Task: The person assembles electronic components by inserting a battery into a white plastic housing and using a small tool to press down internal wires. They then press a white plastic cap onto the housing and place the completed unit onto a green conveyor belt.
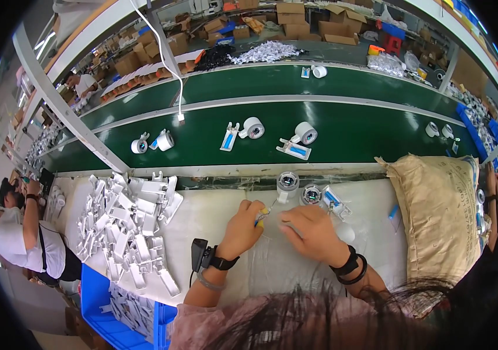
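Note:
My left hand (242, 228) is closed on a small tool (262, 217) with yellow and blue on its handle and a thin metal tip; its exact kind is unclear. Facing it, my right hand (312, 234) has thumb and fingers drawn together over the pale worktable (284, 262); whatever they pinch is hidden. Just beyond the hands stands a white round housing (288, 182) with a dark, glassy face. A second such housing (311, 194) sits beside my right fingers, next to a white tray piece with a blue battery (333, 201). A white rounded part (344, 232) shows behind my right hand.
White plastic pieces (129, 227) lie heaped at left, above a blue bin (100, 303). A brown sack (436, 216) stands at right. Beyond the table, a green conveyor (202, 137) carries several housings with battery trays. A white cable (164, 55) hangs above it. Co-workers flank the line.

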### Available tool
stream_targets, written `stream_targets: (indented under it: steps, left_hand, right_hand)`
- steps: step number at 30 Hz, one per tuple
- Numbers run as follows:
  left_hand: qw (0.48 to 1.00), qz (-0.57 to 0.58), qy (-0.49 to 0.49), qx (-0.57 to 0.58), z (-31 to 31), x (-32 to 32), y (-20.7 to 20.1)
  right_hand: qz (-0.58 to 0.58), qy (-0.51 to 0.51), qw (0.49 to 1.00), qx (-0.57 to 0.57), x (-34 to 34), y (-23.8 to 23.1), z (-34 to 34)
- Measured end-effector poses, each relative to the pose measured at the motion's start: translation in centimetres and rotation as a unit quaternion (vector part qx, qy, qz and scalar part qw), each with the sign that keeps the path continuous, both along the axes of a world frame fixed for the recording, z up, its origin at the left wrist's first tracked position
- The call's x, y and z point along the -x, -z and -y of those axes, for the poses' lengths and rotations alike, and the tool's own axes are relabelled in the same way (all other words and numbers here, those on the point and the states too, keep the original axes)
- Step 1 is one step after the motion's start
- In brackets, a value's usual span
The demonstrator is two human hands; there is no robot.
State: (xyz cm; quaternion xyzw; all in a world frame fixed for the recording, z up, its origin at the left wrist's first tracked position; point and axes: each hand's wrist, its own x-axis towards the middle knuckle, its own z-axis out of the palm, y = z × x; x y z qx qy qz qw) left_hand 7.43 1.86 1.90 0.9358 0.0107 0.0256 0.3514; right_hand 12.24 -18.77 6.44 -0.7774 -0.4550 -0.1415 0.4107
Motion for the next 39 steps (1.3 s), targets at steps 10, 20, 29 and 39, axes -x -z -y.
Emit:
stream_targets:
  steps: [10, 20, 29, 39]
  left_hand:
    - [0.940, -0.007, 0.105, 0.325, -0.4, 2.5, -3.0]
    - [0.958, 0.011, 0.126, 0.257, -3.4, 4.2, -3.7]
    - [0.993, 0.099, -0.017, 0.066, -0.8, 4.0, -4.2]
    - [0.860, -0.005, 0.001, 0.509, 0.3, 3.0, -2.3]
  right_hand:
    - [-0.063, -0.061, 0.993, 0.085, -0.8, 5.2, -1.4]
    - [-0.510, -0.301, 0.806, 0.029, 1.1, 2.0, -1.5]
    - [-0.469, -0.240, 0.850, 0.011, -0.5, 1.7, -0.7]
    - [0.078, 0.011, 0.997, -0.023, 0.3, 2.3, -2.2]
